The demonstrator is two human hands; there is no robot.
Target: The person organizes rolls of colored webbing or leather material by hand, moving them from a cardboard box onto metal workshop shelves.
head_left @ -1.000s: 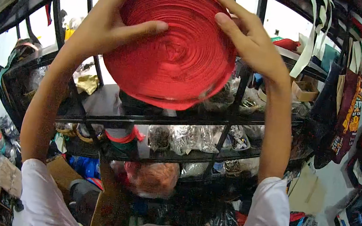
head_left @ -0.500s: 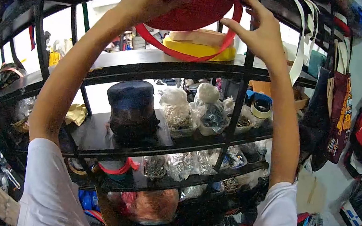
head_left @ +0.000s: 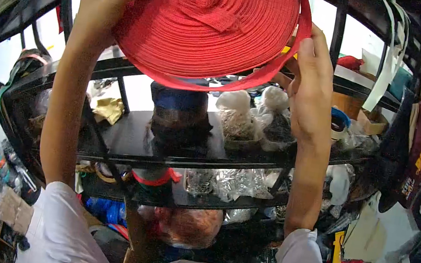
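Writing: maroon bag [head_left: 417, 156] at right of frame has orange and pale lettering, too warped and small to read. No other text legible.

Pose: both forearms run up from the pale short sleeves [head_left: 59, 201], arms raised, one each side of frame. Left hand [head_left: 100, 12] at upper left, thumb laid across the front face of the red strap roll [head_left: 209, 32], other fingers cut off by the top edge or hidden. It's clamped on the roll's left side. Right hand [head_left: 310, 89] at upper right, fingers closed on the loose outer turn at the roll's right edge, one finger showing below the strap.

Roll: top centre of frame, held up in front of the black shelf rack [head_left: 161, 162], top rim cropped. Flat disc, ribbed woven texture, tight spiral, short free end folded across near the core. Outer turn sags off the coil along the bottom and right.

Around it: dark round stack [head_left: 180, 113] on the shelf just under the roll; knotted clear plastic bags [head_left: 239, 122] right of that, crinkled, contents unclear. Off-white straps [head_left: 389, 66] hang at upper right. Crumpled yellowish piece [head_left: 108, 110] on the shelf, left of the stack.
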